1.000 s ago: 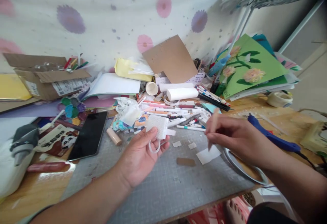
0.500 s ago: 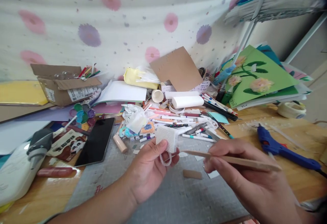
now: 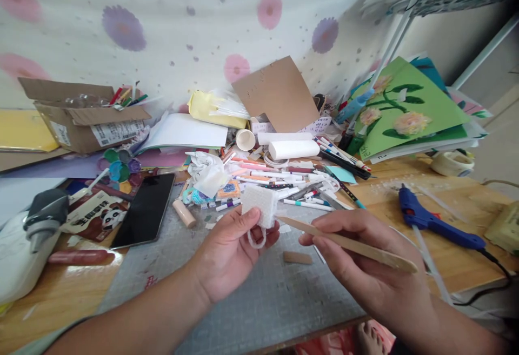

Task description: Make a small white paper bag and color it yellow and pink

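Note:
Between the thumb and fingers of my left hand [image 3: 231,252] is a small white textured piece [image 3: 259,205], with a white loop [image 3: 257,239] hanging below it. My right hand [image 3: 365,263] grips a flat wooden stick [image 3: 357,244] whose narrow tip points left, close to the right edge of the white piece. Whether the tip touches it is hard to tell. Both hands are above a grey cutting mat [image 3: 259,301]. A small brown strip [image 3: 297,258] lies on the mat between them.
Pens and crumpled paper [image 3: 207,174] crowd the back of the mat. A black phone [image 3: 146,209] lies at left, near a cardboard box [image 3: 85,117]. At right lies a blue glue gun [image 3: 438,222] with its cord; green flower artwork [image 3: 409,109] stands behind.
The view has shifted, so most things sit slightly higher and further left. My right hand has drawn lower relative to the stick's tip, which now points more steeply up toward the white piece.

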